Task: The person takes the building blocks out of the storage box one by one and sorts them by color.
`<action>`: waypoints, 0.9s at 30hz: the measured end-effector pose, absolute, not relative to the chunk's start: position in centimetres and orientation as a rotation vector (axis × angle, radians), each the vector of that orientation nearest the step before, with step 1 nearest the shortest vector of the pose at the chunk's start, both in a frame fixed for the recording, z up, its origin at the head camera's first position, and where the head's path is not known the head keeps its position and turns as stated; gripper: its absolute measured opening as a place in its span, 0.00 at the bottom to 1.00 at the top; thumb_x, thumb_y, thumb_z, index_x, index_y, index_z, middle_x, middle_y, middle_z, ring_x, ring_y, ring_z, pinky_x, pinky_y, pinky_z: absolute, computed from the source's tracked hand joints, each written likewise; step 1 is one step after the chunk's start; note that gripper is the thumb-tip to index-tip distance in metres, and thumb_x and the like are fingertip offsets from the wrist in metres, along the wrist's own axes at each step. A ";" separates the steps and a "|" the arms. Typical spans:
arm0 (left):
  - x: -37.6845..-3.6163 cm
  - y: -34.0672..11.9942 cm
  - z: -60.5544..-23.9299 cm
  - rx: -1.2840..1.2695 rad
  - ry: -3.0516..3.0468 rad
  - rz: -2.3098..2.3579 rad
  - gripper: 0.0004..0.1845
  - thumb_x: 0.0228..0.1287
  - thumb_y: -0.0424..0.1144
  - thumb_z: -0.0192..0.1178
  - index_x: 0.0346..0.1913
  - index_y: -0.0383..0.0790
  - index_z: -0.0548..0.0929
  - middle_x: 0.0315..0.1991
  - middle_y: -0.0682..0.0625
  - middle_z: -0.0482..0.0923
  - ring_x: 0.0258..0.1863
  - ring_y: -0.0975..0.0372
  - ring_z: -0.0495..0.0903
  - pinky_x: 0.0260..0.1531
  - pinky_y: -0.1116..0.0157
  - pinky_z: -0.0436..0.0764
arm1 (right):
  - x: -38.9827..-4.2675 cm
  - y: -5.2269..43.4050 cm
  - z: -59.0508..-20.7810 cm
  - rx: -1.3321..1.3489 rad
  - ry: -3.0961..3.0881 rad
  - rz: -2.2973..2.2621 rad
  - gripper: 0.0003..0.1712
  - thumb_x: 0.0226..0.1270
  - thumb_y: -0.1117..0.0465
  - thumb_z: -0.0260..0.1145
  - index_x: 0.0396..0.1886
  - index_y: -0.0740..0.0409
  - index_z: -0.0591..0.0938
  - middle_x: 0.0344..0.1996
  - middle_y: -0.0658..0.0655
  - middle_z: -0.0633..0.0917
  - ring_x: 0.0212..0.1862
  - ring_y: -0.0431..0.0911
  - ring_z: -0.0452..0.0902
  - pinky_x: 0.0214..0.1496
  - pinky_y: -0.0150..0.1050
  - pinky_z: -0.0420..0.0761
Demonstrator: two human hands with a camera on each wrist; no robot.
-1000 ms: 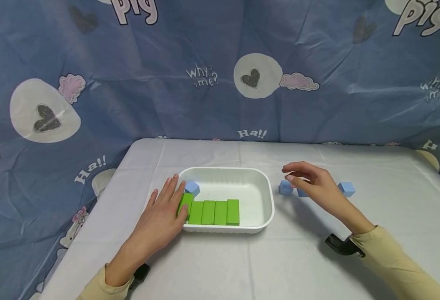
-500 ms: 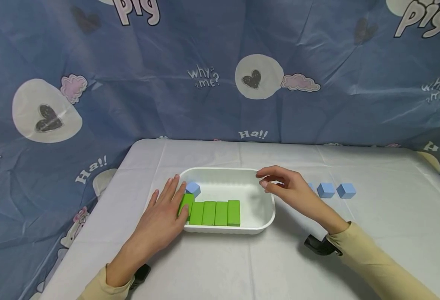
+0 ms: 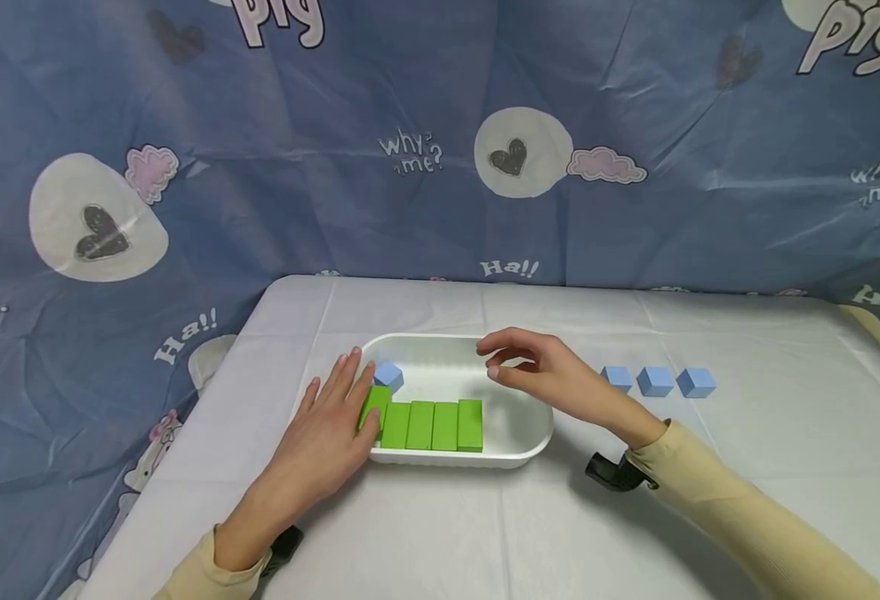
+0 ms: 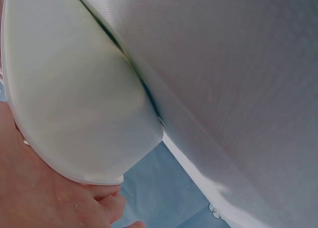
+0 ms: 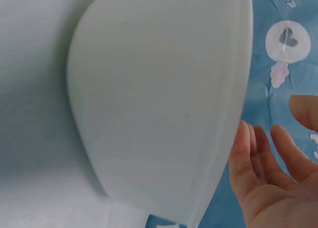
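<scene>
The left hand (image 3: 325,437) lies flat on the white cloth-covered table (image 3: 440,533) against the left end of the shallow white plastic tray (image 3: 537,417), its fingers straight and slightly spread, the fingertips resting on the leftmost block of the row of five green rectangular blocks (image 3: 425,423). The left wrist view shows the tray's outer wall (image 4: 74,104) close up, with the hand's skin (image 4: 44,198) pressed against its rim. The green blocks stand side by side, touching one another, along the near wall of the tray. Just behind the leftmost one, at the tray's left end, sits a small light blue cube (image 3: 388,375), tilted a little, touching the green block and just beside the left fingertips.

The right hand (image 3: 541,375) hovers over the right half of the tray, above its bare floor, thumb and fingers loosely curved and apart from each other; nothing shows between them. In the right wrist view the palm (image 5: 271,188) is open with the fingers relaxed beside the tray's wall (image 5: 159,114).

To the right of the tray, three more light blue cubes (image 3: 656,381) rest on the table in a row, near one another but not touching, well apart from the right hand. Behind the table hangs a blue printed cloth backdrop (image 3: 440,125)
</scene>
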State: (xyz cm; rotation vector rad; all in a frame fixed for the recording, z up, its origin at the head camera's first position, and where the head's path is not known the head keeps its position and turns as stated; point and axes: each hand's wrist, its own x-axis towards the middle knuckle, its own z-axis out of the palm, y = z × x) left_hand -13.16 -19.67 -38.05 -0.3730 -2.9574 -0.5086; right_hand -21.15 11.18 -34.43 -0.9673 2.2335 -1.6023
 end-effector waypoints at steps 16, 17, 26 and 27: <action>-13.3 -19.5 -38.0 -0.370 -2.968 -0.505 0.32 0.75 0.47 0.45 0.76 0.35 0.59 0.79 0.43 0.43 0.77 0.53 0.41 0.71 0.44 0.44 | -23.1 8.0 -32.2 -1.147 2.281 -1.323 0.19 0.69 0.63 0.66 0.58 0.54 0.80 0.55 0.54 0.80 0.56 0.51 0.78 0.55 0.40 0.78; -13.3 -19.6 -38.0 -0.370 -2.967 -0.504 0.32 0.75 0.48 0.45 0.76 0.35 0.59 0.79 0.43 0.43 0.77 0.53 0.41 0.71 0.44 0.44 | -23.3 7.8 -32.0 -1.160 2.281 -1.293 0.19 0.69 0.63 0.66 0.59 0.54 0.79 0.56 0.53 0.80 0.56 0.50 0.78 0.56 0.40 0.78; -13.3 -19.7 -38.0 -0.370 -2.971 -0.497 0.32 0.75 0.48 0.44 0.76 0.36 0.59 0.79 0.44 0.43 0.77 0.53 0.41 0.71 0.44 0.45 | -24.5 5.5 -30.7 -1.202 2.268 -1.128 0.21 0.70 0.60 0.65 0.61 0.57 0.77 0.58 0.54 0.79 0.57 0.49 0.78 0.56 0.39 0.78; -13.3 -19.7 -38.0 -0.369 -2.970 -0.497 0.32 0.75 0.48 0.45 0.76 0.36 0.59 0.79 0.44 0.43 0.77 0.53 0.41 0.71 0.44 0.45 | -24.7 5.2 -30.7 -1.199 2.262 -1.116 0.22 0.70 0.59 0.65 0.61 0.57 0.77 0.59 0.55 0.78 0.57 0.50 0.78 0.56 0.38 0.78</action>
